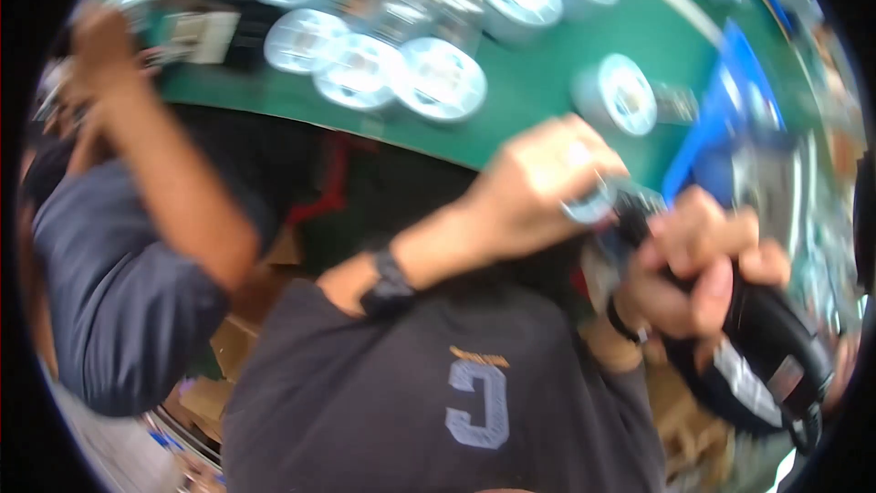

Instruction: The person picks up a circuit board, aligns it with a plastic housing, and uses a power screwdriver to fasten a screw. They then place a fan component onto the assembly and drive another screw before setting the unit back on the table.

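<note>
- The left hand (546, 172) grips a pale round part (589, 208) in its fingers, by the desk (546, 68)
- The right hand (701, 260) wraps its fingers round a black handheld tool (777, 330), long axis slanting far-left, tip just beside the part

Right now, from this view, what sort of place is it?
Probably an assembly workshop: several similar round pale parts on a green bench, a black handheld tool in the right hand, and a co-worker alongside.

Discs (444, 79) on the table (557, 64) before the person (392, 383), co-worker (128, 283) to the left, tool (780, 338) in right hand (695, 242)
</note>
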